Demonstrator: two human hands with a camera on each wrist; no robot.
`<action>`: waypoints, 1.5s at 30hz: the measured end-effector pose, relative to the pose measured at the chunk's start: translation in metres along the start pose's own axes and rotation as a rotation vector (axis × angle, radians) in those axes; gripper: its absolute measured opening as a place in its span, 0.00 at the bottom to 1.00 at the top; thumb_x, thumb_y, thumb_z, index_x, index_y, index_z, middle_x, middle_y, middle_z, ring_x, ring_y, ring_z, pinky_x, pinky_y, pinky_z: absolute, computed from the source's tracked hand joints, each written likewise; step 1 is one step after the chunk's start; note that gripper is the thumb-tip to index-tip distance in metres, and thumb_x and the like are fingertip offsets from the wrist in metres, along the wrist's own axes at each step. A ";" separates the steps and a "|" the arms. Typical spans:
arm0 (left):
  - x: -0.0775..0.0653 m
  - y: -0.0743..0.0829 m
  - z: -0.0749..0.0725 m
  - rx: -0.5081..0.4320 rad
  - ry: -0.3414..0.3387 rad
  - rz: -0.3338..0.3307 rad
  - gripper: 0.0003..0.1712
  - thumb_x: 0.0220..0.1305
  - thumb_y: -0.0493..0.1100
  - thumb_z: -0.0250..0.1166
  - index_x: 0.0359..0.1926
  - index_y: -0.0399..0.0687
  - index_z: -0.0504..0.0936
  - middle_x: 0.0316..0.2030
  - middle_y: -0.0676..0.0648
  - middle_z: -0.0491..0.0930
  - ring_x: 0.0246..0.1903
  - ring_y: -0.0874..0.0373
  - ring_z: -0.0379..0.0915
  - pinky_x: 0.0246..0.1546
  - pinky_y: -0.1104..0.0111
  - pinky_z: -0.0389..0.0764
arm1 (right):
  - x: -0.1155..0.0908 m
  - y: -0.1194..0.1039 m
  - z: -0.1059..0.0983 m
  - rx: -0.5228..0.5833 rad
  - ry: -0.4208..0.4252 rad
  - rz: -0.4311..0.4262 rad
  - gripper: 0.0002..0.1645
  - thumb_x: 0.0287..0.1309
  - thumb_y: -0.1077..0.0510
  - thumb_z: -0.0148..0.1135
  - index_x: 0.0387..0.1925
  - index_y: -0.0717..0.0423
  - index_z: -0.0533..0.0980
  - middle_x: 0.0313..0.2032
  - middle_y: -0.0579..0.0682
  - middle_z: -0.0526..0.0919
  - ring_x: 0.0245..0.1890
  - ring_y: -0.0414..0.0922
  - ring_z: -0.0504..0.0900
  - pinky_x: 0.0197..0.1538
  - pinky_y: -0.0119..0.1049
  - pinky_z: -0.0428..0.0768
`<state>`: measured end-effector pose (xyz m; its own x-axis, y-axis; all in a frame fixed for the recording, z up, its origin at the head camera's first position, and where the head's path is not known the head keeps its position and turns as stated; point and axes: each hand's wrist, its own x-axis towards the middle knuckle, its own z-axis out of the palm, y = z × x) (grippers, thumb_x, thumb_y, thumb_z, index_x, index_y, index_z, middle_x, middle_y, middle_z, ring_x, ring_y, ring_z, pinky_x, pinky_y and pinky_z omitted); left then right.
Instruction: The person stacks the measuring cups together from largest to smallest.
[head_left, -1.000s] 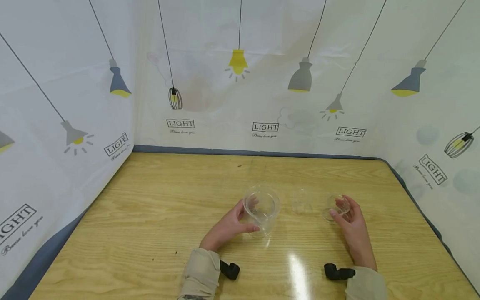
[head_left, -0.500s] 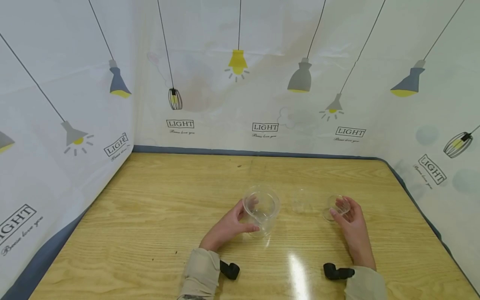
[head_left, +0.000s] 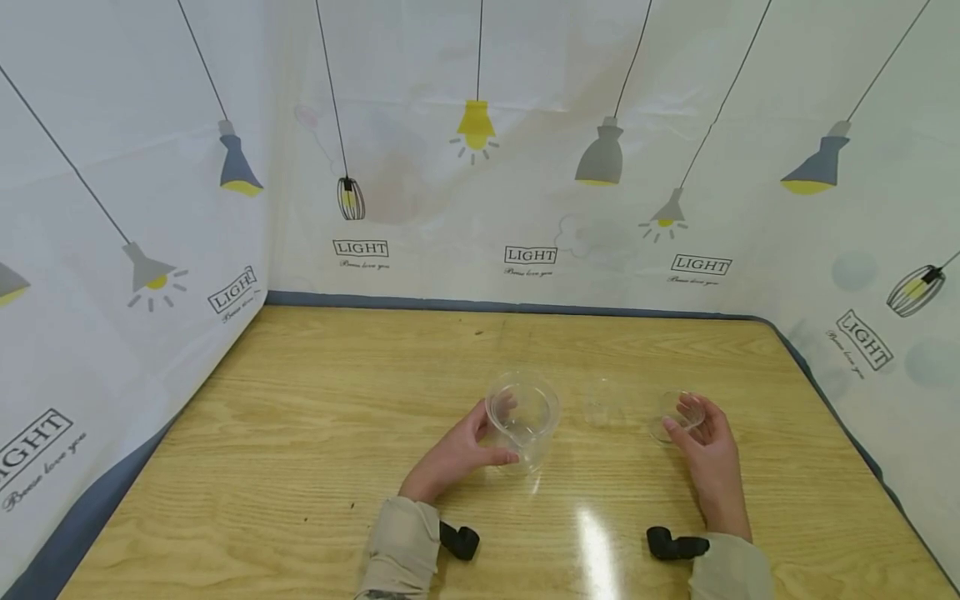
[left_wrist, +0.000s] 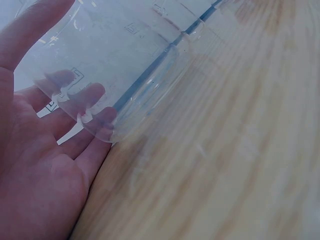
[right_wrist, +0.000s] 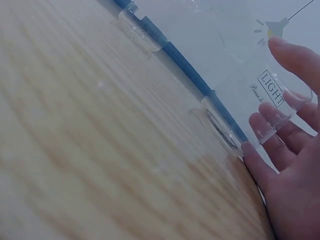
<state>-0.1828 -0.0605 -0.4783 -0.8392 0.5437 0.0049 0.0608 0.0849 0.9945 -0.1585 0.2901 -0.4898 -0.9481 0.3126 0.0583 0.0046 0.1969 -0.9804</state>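
Note:
Upright on the wooden table stands a large clear beaker [head_left: 531, 408]. My left hand [head_left: 467, 454] holds its left side, the thumb in front and the fingers behind, seen through the wall. To the right, my right hand [head_left: 707, 454] holds a small clear measuring cup [head_left: 669, 430] between thumb and fingers. The right wrist view shows white scale marks on this measuring cup [right_wrist: 270, 120], and its base is down at the table. Between the hands stands another clear cup [head_left: 602, 404], faint against the wood and touched by neither hand.
The wooden table [head_left: 300, 417] runs back to a white curtain [head_left: 435, 208] printed with lamps, its blue hem along the table's far edge. Black camera mounts [head_left: 459, 540] sit at both wrists. A bright reflection lies on the table's front.
My right hand has shifted very slightly to the right with the small measuring cup. The left hand, the large beaker and the middle cup stay where they were.

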 end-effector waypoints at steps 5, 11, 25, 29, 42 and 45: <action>0.002 -0.004 0.000 0.012 0.007 -0.004 0.49 0.47 0.47 0.70 0.66 0.68 0.52 0.63 0.59 0.58 0.62 0.59 0.50 0.59 0.57 0.55 | 0.000 0.000 0.000 -0.015 -0.011 -0.011 0.37 0.53 0.51 0.61 0.63 0.46 0.56 0.60 0.48 0.63 0.59 0.40 0.61 0.53 0.19 0.59; 0.003 -0.010 -0.001 0.021 0.015 -0.013 0.49 0.44 0.52 0.71 0.65 0.74 0.52 0.61 0.63 0.59 0.62 0.62 0.52 0.59 0.58 0.56 | 0.000 0.001 0.000 -0.033 -0.024 -0.018 0.37 0.54 0.51 0.60 0.63 0.45 0.56 0.60 0.48 0.63 0.59 0.40 0.61 0.53 0.18 0.59; 0.003 -0.009 -0.001 0.022 0.015 -0.018 0.50 0.43 0.53 0.71 0.65 0.74 0.52 0.61 0.63 0.59 0.61 0.63 0.52 0.59 0.59 0.55 | -0.001 -0.002 -0.001 -0.079 -0.043 -0.001 0.39 0.54 0.47 0.59 0.65 0.44 0.54 0.62 0.51 0.60 0.61 0.40 0.59 0.52 0.17 0.60; 0.003 -0.009 -0.001 0.021 0.012 -0.013 0.49 0.45 0.52 0.71 0.65 0.74 0.52 0.62 0.62 0.58 0.62 0.62 0.51 0.59 0.58 0.55 | -0.001 -0.002 -0.001 -0.073 -0.040 -0.004 0.39 0.54 0.48 0.59 0.64 0.46 0.55 0.62 0.51 0.61 0.61 0.41 0.59 0.51 0.17 0.61; 0.003 -0.009 -0.001 0.032 0.019 -0.015 0.49 0.46 0.50 0.70 0.66 0.72 0.51 0.62 0.63 0.59 0.62 0.64 0.52 0.59 0.59 0.55 | -0.001 -0.001 0.000 -0.080 -0.011 -0.035 0.37 0.54 0.49 0.60 0.64 0.47 0.57 0.59 0.47 0.66 0.58 0.38 0.62 0.49 0.17 0.61; 0.003 -0.009 -0.001 0.036 0.023 -0.018 0.50 0.46 0.50 0.70 0.66 0.69 0.51 0.62 0.62 0.59 0.61 0.64 0.52 0.59 0.58 0.55 | -0.001 0.000 0.001 -0.091 0.006 -0.031 0.37 0.54 0.49 0.60 0.63 0.45 0.57 0.58 0.46 0.67 0.58 0.38 0.63 0.49 0.17 0.61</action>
<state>-0.1862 -0.0608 -0.4867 -0.8525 0.5226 -0.0105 0.0646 0.1253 0.9900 -0.1578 0.2890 -0.4898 -0.9463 0.3106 0.0894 0.0049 0.2902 -0.9570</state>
